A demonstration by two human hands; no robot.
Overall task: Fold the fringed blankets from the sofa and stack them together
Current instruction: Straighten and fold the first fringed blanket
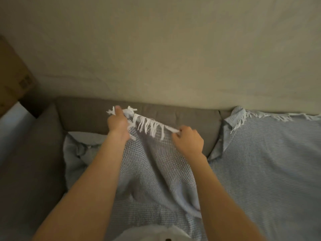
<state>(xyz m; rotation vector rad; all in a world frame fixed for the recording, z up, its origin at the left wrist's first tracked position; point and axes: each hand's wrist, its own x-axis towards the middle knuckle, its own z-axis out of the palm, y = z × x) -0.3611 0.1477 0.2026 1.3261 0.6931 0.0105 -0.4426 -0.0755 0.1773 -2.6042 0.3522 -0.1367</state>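
A pale blue waffle-weave blanket with a white fringe is held up over the grey-brown sofa. Its fringed edge is gripped by the left hand, fingers curled round the bunched corner, and pinched by the right hand further along, so the cloth hangs in soft folds. A second, striped blue fringed blanket is spread over the sofa to the right, its fringe at the backrest.

Our left forearm at 7 o'clock and right forearm at 5 o'clock are bare, like our left hand and right hand. At 6 o'clock our white garment bears a small dark mark.
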